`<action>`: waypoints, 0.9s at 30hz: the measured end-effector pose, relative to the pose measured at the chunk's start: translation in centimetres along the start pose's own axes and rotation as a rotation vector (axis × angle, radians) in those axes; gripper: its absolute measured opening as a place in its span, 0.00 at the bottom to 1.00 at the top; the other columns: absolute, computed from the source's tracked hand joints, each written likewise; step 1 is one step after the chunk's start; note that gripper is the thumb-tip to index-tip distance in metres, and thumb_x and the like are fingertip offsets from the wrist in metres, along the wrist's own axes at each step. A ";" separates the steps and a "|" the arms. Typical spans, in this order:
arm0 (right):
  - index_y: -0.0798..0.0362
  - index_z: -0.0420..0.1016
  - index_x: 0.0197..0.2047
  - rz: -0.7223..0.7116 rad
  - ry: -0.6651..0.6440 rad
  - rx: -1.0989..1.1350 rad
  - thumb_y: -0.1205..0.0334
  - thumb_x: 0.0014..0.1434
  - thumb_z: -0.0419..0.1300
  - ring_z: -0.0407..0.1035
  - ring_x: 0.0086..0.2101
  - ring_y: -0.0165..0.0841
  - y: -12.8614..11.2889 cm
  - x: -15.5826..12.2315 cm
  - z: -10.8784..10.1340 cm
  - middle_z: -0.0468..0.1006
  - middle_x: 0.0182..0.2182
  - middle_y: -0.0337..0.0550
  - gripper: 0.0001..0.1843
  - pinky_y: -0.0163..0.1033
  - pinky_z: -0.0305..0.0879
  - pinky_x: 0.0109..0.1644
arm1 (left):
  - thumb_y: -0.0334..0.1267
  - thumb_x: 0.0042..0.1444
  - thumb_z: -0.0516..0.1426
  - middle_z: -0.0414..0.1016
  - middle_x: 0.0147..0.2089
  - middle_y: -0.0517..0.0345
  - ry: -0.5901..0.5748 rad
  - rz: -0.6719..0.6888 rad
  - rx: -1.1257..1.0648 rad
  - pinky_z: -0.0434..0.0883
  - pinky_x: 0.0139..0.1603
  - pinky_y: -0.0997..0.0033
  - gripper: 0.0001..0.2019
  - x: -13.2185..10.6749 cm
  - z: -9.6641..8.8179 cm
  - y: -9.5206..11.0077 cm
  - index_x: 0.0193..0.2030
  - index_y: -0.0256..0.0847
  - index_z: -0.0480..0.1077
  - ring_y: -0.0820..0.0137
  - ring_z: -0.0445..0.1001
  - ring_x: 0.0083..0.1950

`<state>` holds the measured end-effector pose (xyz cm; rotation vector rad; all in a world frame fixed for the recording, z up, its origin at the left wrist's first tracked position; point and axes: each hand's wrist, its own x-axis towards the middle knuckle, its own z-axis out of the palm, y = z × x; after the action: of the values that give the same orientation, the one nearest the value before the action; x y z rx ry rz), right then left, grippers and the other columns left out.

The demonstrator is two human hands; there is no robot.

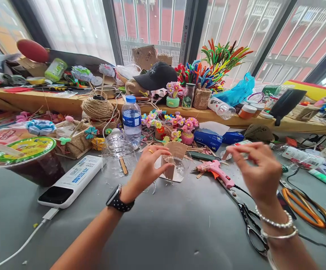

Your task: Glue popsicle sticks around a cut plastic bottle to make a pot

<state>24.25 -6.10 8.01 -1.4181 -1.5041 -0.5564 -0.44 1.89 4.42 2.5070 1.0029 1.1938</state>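
My left hand [148,167], with a dark watch at the wrist, is over the middle of the grey table. Its thumb and fingers are apart, close to a small brown cardboard piece [177,150] with a scalloped edge; whether they touch it I cannot tell. Clear plastic and thin strands lie around that piece. To the right, my right hand [258,170] is raised and slightly blurred, its fingertips pinched together. Anything between them is too small to make out. A pink hot glue gun [216,172] lies on the table between my hands.
Black-handled scissors [253,228] and orange-handled scissors [304,208] lie at right. Left are a white power bank [73,182], a lidded drink cup [36,168], a cut plastic bottle [116,153] and a water bottle [132,120]. A cluttered wooden shelf [151,108] runs behind.
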 end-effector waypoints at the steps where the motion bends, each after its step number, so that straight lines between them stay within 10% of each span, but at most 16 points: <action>1: 0.53 0.75 0.31 0.046 0.071 -0.033 0.60 0.51 0.59 0.61 0.29 0.30 0.1 0.9 -0.2 0.70 0.27 0.41 0.06 0.38 0.58 0.33 | 0.40 0.49 0.59 0.70 0.44 0.54 -0.049 0.031 0.018 0.61 0.52 0.60 0.11 0.4 -0.2 -0.4 0.39 0.41 0.68 0.65 0.64 0.49; 6: 0.52 0.76 0.30 0.292 0.121 0.248 0.56 0.47 0.61 0.58 0.23 0.26 -0.5 3.0 1.1 0.70 0.26 0.38 0.09 0.35 0.54 0.25 | 0.41 0.46 0.60 0.71 0.40 0.56 -0.313 0.164 0.117 0.61 0.52 0.62 0.10 2.5 -1.0 -0.5 0.35 0.40 0.71 0.65 0.66 0.47; 11: 0.49 0.75 0.26 0.605 -0.186 0.736 0.55 0.42 0.64 0.64 0.27 0.28 -1.6 2.5 3.3 0.73 0.25 0.37 0.08 0.35 0.59 0.31 | 0.36 0.47 0.59 0.75 0.29 0.62 -0.575 0.169 0.216 0.48 0.60 0.52 0.02 4.1 -0.7 0.3 0.27 0.42 0.73 0.69 0.71 0.36; 21: 0.50 0.75 0.26 0.814 -0.287 0.954 0.55 0.40 0.65 0.61 0.23 0.26 -2.7 2.4 3.0 0.73 0.24 0.37 0.10 0.33 0.58 0.21 | 0.38 0.53 0.53 0.74 0.28 0.60 -0.591 0.061 -0.040 0.61 0.29 0.77 0.08 6.7 -2.3 1.6 0.29 0.39 0.72 0.73 0.69 0.29; 27: 0.51 0.74 0.26 0.928 -0.317 1.155 0.58 0.40 0.66 0.53 0.20 0.21 -3.6 2.5 2.5 0.65 0.19 0.33 0.09 0.30 0.51 0.19 | 0.39 0.53 0.53 0.73 0.29 0.61 -0.713 0.009 -0.206 0.61 0.28 0.79 0.09 6.4 -2.0 1.6 0.29 0.38 0.72 0.73 0.68 0.31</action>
<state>20.46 -3.60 10.04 -1.0476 -0.8864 1.0022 1.77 4.58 10.39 2.4553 0.6355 0.3078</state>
